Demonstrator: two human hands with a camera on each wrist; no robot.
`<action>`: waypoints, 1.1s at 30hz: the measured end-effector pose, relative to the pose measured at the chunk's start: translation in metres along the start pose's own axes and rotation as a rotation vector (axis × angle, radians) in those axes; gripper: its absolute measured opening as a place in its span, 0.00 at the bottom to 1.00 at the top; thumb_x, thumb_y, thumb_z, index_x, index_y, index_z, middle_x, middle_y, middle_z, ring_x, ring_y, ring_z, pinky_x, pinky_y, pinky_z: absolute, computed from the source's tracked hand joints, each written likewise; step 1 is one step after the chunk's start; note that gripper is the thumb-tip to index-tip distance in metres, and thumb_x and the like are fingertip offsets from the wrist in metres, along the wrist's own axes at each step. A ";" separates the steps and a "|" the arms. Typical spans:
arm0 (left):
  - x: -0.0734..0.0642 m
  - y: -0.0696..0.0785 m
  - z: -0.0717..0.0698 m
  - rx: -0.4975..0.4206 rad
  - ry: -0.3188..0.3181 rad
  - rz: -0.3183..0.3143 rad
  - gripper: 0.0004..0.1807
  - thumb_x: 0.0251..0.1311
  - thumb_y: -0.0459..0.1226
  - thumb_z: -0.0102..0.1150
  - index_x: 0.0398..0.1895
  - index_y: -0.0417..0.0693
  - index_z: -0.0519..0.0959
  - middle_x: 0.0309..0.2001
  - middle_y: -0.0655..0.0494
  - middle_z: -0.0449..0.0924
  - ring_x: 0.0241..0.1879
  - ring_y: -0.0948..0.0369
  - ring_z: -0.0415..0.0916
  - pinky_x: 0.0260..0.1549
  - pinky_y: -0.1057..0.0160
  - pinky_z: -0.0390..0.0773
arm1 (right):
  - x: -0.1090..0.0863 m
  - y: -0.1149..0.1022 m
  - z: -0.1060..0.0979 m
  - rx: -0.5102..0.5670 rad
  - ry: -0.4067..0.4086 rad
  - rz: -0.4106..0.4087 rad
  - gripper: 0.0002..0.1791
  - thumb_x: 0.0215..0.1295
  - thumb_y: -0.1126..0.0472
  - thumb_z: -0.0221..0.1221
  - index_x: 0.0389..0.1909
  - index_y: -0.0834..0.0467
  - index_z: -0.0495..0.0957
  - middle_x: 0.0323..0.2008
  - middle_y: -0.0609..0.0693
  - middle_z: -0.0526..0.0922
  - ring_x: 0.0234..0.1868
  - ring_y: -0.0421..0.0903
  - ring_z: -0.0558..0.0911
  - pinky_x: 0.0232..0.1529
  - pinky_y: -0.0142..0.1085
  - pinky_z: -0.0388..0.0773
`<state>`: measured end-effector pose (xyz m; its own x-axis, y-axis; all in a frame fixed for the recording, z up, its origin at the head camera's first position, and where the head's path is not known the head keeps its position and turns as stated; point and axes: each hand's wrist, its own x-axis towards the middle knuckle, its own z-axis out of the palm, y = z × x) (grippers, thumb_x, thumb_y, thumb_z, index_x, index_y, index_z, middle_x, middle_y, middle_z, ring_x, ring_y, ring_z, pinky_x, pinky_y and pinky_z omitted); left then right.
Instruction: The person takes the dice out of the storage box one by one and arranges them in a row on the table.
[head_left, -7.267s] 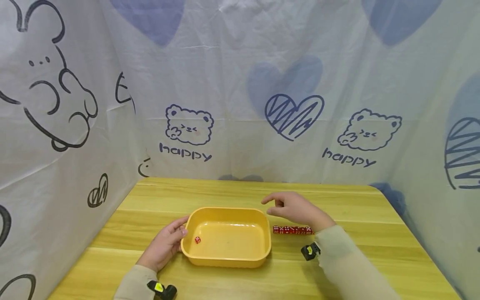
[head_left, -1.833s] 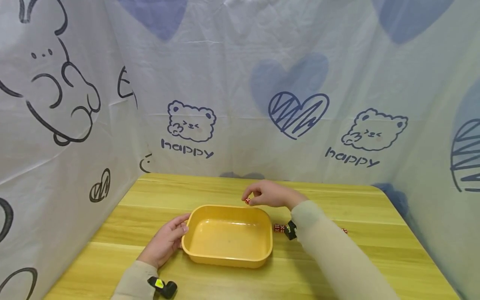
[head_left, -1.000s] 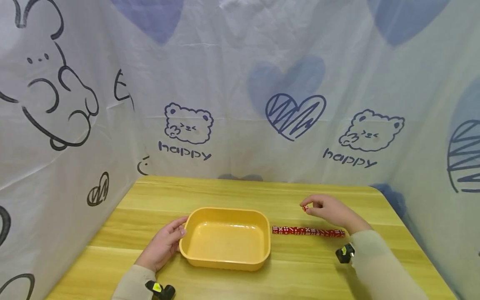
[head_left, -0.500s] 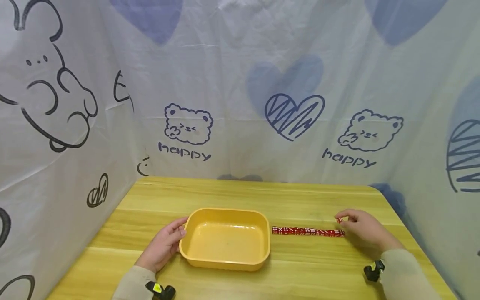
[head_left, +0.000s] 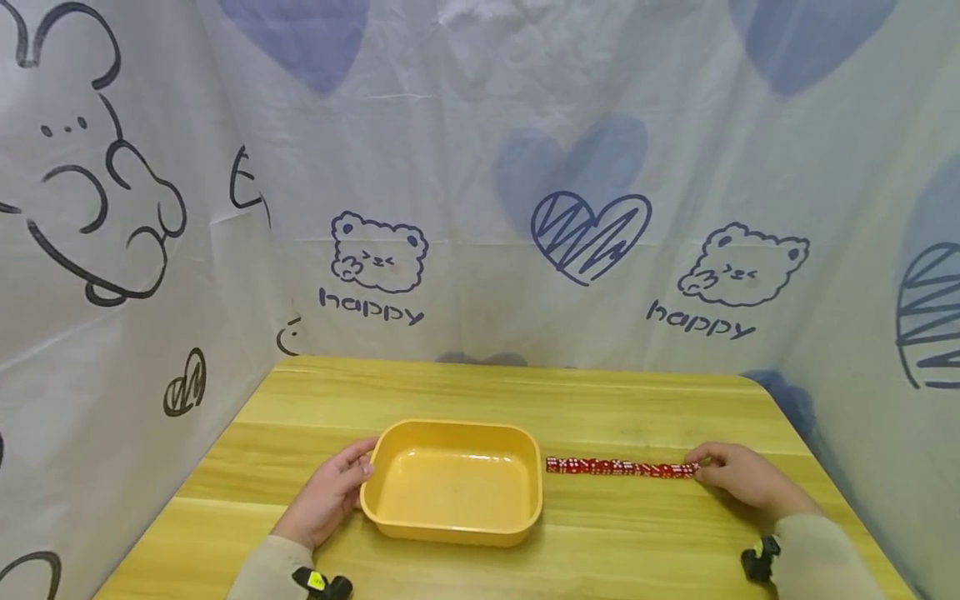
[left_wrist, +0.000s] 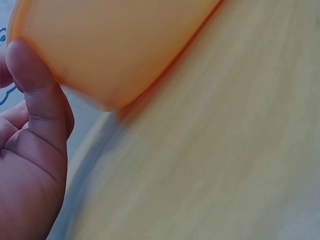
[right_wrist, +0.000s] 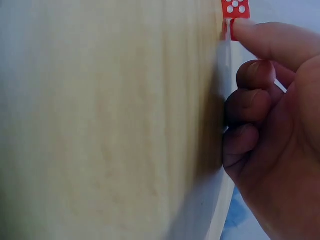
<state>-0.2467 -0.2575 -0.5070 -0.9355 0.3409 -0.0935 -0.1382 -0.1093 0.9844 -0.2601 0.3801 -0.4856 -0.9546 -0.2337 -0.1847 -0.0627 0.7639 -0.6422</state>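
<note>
A yellow plastic basin (head_left: 450, 535) stands on the table, its inside bare. My left hand (head_left: 322, 500) grips its left end, and in the left wrist view the thumb (left_wrist: 42, 95) lies against the wall near the rim. Right of the basin runs a straight row of red dice (head_left: 618, 467) with white pips. At the far right end of that row, my right hand (head_left: 753, 483) pinches a red die (right_wrist: 234, 31) between thumb and forefinger. The thumb covers part of this die, and the other fingers are curled in beside the table.
The wood-grain table (head_left: 480, 390) is enclosed by a white cloth (head_left: 480, 300) with printed hearts and bears behind and at both sides. A black wrist camera (head_left: 761, 560) sits on the right sleeve, another camera (head_left: 322, 582) on the left.
The die seen in the basin at first is gone from it, and the row has grown rightward. My right hand has carried a die from beyond the basin down to the row's right end.
</note>
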 end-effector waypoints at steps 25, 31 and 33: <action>0.002 0.000 0.000 -0.006 0.006 0.005 0.35 0.76 0.36 0.52 0.78 0.33 0.51 0.51 0.44 0.72 0.44 0.57 0.80 0.40 0.60 0.85 | 0.005 0.005 0.006 0.025 0.010 0.034 0.17 0.68 0.53 0.65 0.52 0.58 0.82 0.29 0.51 0.74 0.31 0.49 0.70 0.32 0.41 0.67; 0.004 -0.002 -0.001 0.000 0.024 0.003 0.35 0.76 0.37 0.52 0.78 0.33 0.52 0.50 0.45 0.71 0.41 0.58 0.79 0.38 0.61 0.85 | 0.006 0.004 0.005 0.052 0.003 0.053 0.22 0.67 0.51 0.66 0.57 0.59 0.80 0.38 0.53 0.79 0.37 0.48 0.74 0.36 0.41 0.72; 0.005 -0.002 -0.001 -0.002 0.035 -0.004 0.34 0.76 0.36 0.52 0.78 0.35 0.53 0.48 0.47 0.70 0.38 0.60 0.78 0.35 0.64 0.84 | 0.006 0.002 0.003 0.057 0.001 0.049 0.24 0.68 0.49 0.64 0.59 0.59 0.79 0.45 0.54 0.81 0.41 0.48 0.76 0.38 0.42 0.74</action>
<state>-0.2516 -0.2569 -0.5097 -0.9458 0.3080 -0.1024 -0.1422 -0.1096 0.9837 -0.2647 0.3786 -0.4906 -0.9564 -0.1962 -0.2162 0.0009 0.7386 -0.6741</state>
